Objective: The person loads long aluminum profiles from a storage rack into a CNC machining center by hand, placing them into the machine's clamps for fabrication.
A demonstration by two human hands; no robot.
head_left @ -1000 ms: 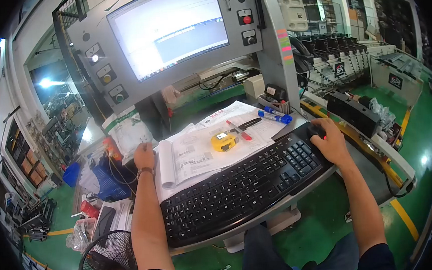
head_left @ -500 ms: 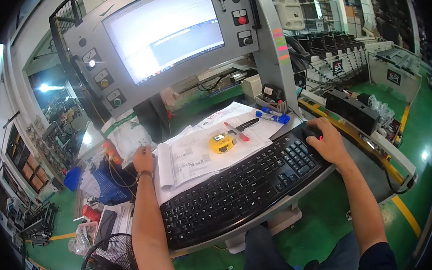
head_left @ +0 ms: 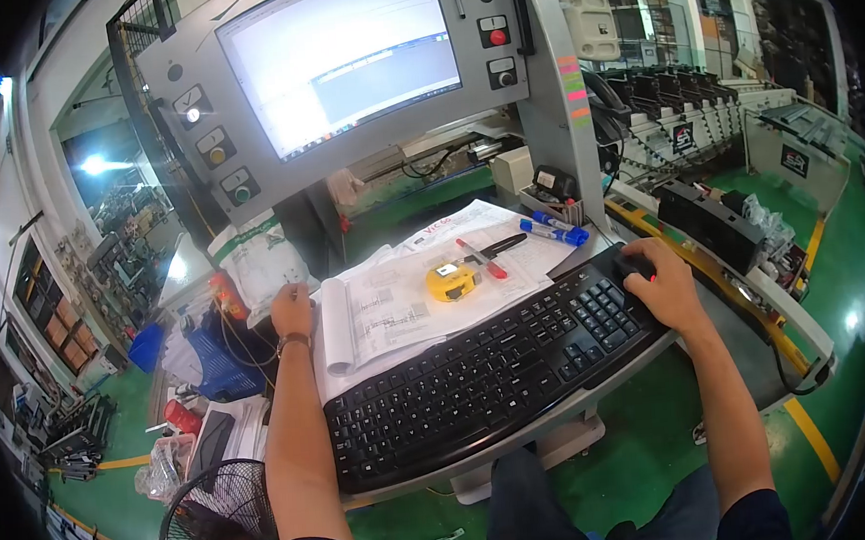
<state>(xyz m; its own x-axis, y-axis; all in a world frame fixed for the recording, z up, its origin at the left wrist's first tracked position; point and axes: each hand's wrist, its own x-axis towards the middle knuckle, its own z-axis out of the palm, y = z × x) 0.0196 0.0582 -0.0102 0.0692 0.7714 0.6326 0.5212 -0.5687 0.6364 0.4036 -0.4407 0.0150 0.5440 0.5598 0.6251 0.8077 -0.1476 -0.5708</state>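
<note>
My right hand [head_left: 667,289] is closed over a black computer mouse [head_left: 631,264] at the right end of a black keyboard [head_left: 490,371]. A small red glow shows beside the mouse. At the left edge of the printed drawings [head_left: 386,318], my left hand [head_left: 292,308] rests with its fingers curled in; whatever may be inside them is hidden. The drawings' left side is rolled up beside that hand. On the sheets lie a yellow tape measure [head_left: 450,281], a red pen [head_left: 494,269] and a black marker [head_left: 507,247].
Above the desk stands a control panel with a lit screen [head_left: 338,61] and several buttons. Blue markers [head_left: 554,228] lie at the back right. A white bag [head_left: 261,260], a blue basket [head_left: 227,365] and a fan [head_left: 220,531] are on the left. Machinery [head_left: 710,220] stands to the right.
The whole view has shifted slightly, so the panel and desk appear a little further right. Both hands keep their places, the right one on the mouse.
</note>
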